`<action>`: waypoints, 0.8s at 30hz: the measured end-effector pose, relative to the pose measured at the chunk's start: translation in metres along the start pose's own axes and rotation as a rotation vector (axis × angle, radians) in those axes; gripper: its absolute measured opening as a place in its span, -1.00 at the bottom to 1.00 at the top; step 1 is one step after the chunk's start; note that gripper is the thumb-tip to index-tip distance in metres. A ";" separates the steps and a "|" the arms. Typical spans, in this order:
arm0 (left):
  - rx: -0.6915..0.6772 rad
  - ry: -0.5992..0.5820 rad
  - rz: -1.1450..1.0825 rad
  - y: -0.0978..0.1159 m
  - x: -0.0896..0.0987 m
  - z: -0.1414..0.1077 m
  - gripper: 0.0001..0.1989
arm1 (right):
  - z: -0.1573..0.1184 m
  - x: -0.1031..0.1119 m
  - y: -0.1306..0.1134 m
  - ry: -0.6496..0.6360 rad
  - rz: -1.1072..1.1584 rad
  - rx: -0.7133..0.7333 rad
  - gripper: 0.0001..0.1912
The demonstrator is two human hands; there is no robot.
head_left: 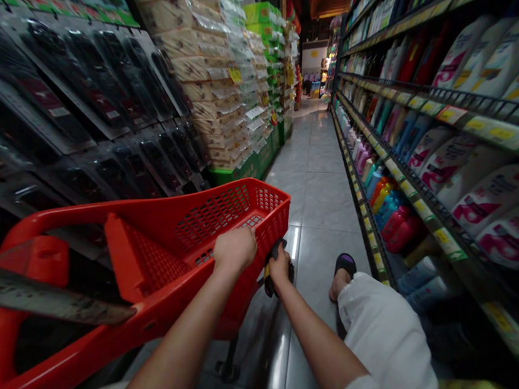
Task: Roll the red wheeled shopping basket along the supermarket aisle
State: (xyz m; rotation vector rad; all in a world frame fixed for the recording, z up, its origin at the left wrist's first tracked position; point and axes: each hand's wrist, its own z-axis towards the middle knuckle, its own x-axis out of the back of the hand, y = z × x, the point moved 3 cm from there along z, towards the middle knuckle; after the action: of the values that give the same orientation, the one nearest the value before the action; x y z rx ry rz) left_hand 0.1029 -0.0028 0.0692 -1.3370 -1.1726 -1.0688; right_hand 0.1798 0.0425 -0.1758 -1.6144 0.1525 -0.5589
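A red plastic shopping cart (156, 208) with perforated walls stands at the left and centre. My left hand (235, 249) is closed over its near side rim. Just right of it, outside the cart's wall, my right hand (281, 266) is wrapped round a dark object with a yellow part (270, 284). Its kind is unclear, as my fingers and the blur hide much of it. The part of the cart's basket that shows holds nothing I can see. A worn metal bar (40, 295) crosses the cart's handle end at the lower left.
Shelves of bottles (396, 215) line the right side. Along the left stand hanging packaged goods (90, 84) and tall stacks of wrapped packs (207, 71). A grey tiled floor (312, 157) runs down the aisle. My slippered foot (344, 268) is near the right shelf.
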 end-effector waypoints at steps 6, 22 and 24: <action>0.021 -0.008 -0.015 -0.002 -0.001 0.007 -0.43 | 0.027 0.019 -0.073 0.078 0.174 0.133 -0.29; 0.013 0.014 -0.030 -0.004 -0.005 0.015 -0.45 | -0.011 -0.001 -0.057 0.077 0.246 0.201 -0.30; 0.005 0.018 -0.037 -0.004 -0.005 0.016 -0.45 | -0.012 0.005 -0.080 0.094 0.246 0.302 -0.29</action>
State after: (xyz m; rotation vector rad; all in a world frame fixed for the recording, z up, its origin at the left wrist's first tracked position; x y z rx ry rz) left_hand 0.0982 0.0126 0.0636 -1.3041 -1.1895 -1.1018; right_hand 0.1607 0.0404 -0.0974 -1.2553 0.3171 -0.4433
